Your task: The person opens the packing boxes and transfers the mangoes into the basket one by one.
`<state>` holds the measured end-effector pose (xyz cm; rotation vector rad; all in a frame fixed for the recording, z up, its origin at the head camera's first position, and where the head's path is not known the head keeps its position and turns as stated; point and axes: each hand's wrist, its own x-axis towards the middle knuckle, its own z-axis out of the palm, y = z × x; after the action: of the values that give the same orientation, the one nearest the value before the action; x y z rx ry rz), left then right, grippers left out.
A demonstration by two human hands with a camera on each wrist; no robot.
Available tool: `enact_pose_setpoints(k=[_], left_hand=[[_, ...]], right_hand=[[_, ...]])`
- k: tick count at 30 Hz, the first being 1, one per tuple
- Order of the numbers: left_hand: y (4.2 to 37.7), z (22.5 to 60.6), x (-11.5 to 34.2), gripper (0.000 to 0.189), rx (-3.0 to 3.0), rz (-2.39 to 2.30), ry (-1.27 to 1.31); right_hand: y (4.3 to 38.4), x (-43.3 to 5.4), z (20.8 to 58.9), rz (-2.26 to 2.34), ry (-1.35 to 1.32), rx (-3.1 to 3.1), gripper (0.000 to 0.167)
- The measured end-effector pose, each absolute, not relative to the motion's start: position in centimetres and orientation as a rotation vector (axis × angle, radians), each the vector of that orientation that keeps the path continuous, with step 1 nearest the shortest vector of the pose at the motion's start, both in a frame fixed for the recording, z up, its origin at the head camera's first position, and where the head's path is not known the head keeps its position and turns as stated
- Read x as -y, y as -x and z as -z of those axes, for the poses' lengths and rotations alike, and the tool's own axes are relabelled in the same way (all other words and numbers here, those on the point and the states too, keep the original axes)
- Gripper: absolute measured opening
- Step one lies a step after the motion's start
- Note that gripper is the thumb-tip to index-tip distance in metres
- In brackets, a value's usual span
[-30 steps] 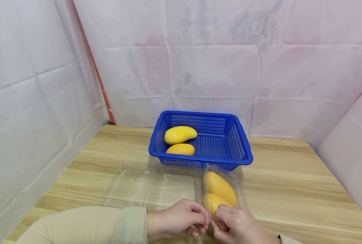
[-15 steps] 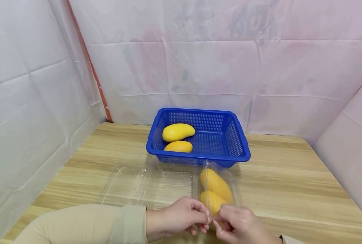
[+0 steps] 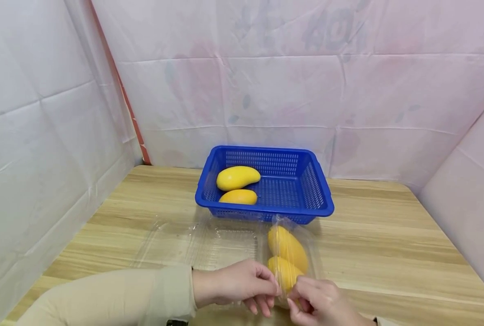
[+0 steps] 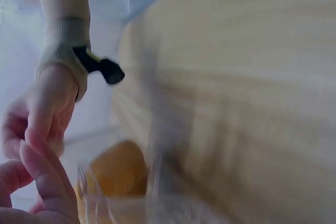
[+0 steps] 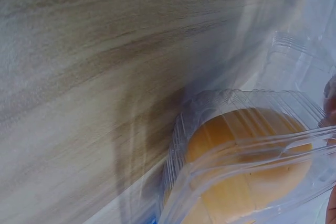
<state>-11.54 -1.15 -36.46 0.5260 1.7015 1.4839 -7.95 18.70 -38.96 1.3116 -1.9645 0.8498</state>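
Observation:
Two yellow mangoes (image 3: 287,249) lie inside a clear plastic clamshell box (image 3: 314,253) with ribbed walls, right of centre in the head view. My left hand (image 3: 242,283) pinches the near left edge of this box between thumb and forefinger, its other fingers hanging loosely. Close beside it, my right hand (image 3: 321,299) pinches the near edge with curled fingers. The right wrist view shows a mango (image 5: 247,145) through the ribbed plastic, below the doubled rim (image 5: 252,150). In the left wrist view both hands' fingertips nearly meet; the exact contact with the plastic is hard to make out.
A blue plastic basket (image 3: 327,199) stands behind the box, with two more mangoes (image 3: 238,178) in its left part. Another clear clamshell (image 3: 225,249) lies opened out to the left, partly under my left forearm. White sheets (image 3: 274,95) hang around the wood-grain table (image 3: 388,253).
My left hand has shifted slightly, and its lower fingers have straightened downward. My right hand stays at the box's edge. The whole head view has tilted a little.

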Motion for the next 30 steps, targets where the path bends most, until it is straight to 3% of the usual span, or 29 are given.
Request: enact_pose_setpoints(k=[17,25,30], left_hand=[[19.8,36.3,-0.7,0.015,-1.954,-1.6,-0.362],[20.6,37.1,-0.7,0.016,-1.834,-1.71,-0.311],[20.1,37.0,-0.7,0.016,-1.806,-1.767,-0.336]], right_hand=[[7.4,-19.2,39.3,-0.886,-1.27,2.044,0.022],[7.5,-19.2,38.7,-0.843,-1.379,2.077,0.023],[8.4,-20.0,36.8,-0.967,-1.342,2.205,0.005]])
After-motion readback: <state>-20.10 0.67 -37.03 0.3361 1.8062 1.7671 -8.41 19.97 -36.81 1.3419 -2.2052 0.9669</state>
